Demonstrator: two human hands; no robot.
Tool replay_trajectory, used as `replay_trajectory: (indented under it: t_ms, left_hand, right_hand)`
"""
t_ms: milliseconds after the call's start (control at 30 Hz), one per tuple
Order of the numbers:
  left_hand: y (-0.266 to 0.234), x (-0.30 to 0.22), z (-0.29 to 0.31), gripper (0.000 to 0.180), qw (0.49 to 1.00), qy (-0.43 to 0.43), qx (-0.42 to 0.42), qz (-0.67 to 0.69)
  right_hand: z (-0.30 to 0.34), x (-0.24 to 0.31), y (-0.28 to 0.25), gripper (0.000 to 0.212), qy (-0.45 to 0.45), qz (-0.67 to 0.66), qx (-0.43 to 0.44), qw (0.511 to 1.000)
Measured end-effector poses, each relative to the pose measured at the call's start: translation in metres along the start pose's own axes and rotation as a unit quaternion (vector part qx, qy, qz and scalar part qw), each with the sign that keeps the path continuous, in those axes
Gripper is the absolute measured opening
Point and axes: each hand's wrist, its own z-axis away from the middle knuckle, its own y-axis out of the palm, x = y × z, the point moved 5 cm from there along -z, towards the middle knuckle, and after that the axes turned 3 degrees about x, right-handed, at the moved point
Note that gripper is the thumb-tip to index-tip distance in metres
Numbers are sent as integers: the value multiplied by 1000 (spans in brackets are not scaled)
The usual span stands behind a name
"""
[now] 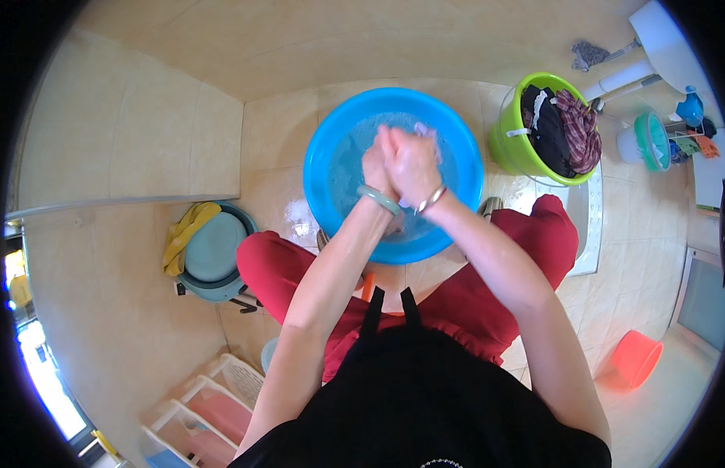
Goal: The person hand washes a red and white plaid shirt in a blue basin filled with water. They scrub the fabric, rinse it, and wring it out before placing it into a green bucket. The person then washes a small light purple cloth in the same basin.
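Over a large round blue basin (319,195) of cloudy, sudsy water, my two hands are pressed together. My left hand (376,165), with a pale green bangle at its wrist, is closed against my right hand (414,160), which wears a silvery bangle. A pale lilac cloth (426,134) shows past the right hand's far side, gripped between the hands; most of it is hidden by them. Something pinkish (394,226) lies in the water below my wrists, too unclear to name.
At the right stands a lime green bucket (503,152) full of dark and plaid clothes (577,129). Stacked grey-blue basins (214,246) with a yellow cloth (189,234) stand left. A white rack (202,409) is lower left, a coral bucket (637,359) lower right.
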Motion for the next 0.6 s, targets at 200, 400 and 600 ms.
replay_trajectory:
  t_ms: [200,400,600]
  left_hand:
    - [32,-3,19,31,983,-90,-81,136]
    - [13,2,21,26,992,-56,2,111]
    - [13,-18,14,48,973,-87,46,207]
  right_hand:
    - [-11,-40,-7,33,64,22,-7,998]
    - [7,-23,3,25,70,-46,7,996]
    - [-4,-75,-13,33,266,-381,-26,885]
